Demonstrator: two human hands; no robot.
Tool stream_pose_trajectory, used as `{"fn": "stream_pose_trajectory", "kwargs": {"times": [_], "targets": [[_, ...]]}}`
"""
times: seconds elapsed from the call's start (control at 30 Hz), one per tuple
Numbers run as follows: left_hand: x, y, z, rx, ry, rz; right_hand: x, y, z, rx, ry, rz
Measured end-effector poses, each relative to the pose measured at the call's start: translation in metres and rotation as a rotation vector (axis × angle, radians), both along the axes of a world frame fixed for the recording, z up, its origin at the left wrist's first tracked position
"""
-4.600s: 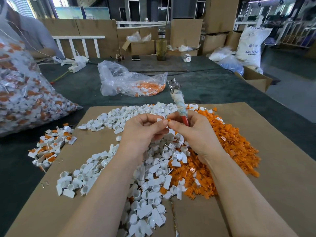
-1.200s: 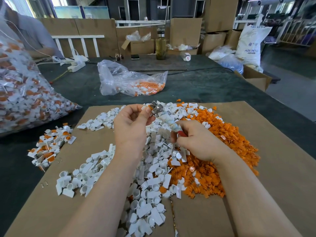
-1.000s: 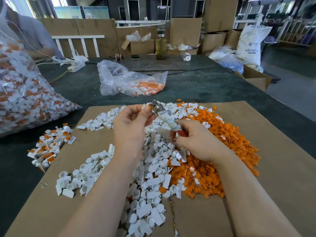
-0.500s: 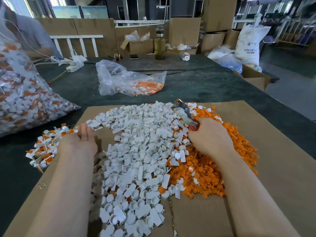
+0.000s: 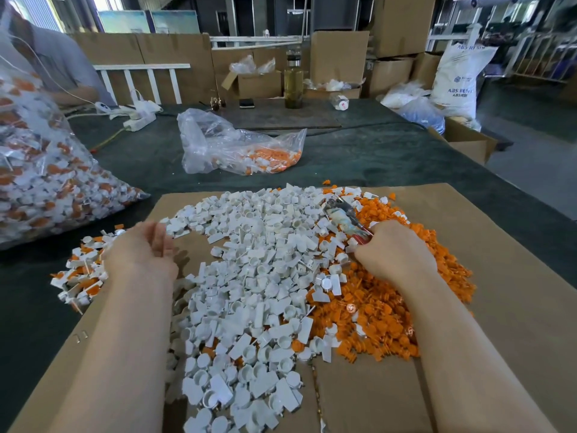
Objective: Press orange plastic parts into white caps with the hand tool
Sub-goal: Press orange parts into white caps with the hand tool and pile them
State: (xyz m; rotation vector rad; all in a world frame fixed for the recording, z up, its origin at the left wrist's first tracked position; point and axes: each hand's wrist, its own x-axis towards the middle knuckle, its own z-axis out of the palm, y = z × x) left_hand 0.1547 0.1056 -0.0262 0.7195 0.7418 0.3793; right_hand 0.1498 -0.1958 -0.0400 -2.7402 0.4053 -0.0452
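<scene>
Head view is showing my left hand (image 5: pixel 142 254) coming away from the tool after dropping a finished piece onto the assembled pile (image 5: pixel 79 273) at nine o'clock; its fingers are hanging loose, gripping nothing. That cycle looks done. White caps (image 5: pixel 249 276) are lying centre. At two o'clock my right hand (image 5: pixel 395 254) is clamping the hand tool (image 5: pixel 343 214), knuckles down over the orange parts (image 5: pixel 374 317), likely fishing for another.

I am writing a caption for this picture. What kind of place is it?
Most likely a small factory or packing workshop: stacked cardboard boxes, an ABS resin sack, and bulk heaps of white caps and orange parts.
</scene>
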Motion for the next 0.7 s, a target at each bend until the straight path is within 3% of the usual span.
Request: {"fn": "stream_pose_trajectory", "kwargs": {"times": [0.1, 0.23, 0.37, 0.43, 0.7], "targets": [[0.007, -0.012, 0.004, 0.377, 0.175, -0.212, -0.001, 0.0, -0.001, -0.04, 0.04, 0.035], [0.006, -0.028, -0.011, 1.02, 0.203, -0.456, -0.002, 0.004, 0.0, -0.071, 0.063, 0.041], [0.005, -0.031, -0.019, 1.642, 0.475, -0.7, -0.003, 0.008, 0.0, -0.078, 0.073, 0.062], [0.005, -0.033, -0.019, 1.73, 0.54, -0.741, -0.003, 0.009, 0.0, -0.099, 0.067, 0.076], [0.004, -0.032, -0.02, 1.657, 0.471, -0.713, -0.003, 0.01, -0.001, -0.146, 0.06, 0.096]]}}
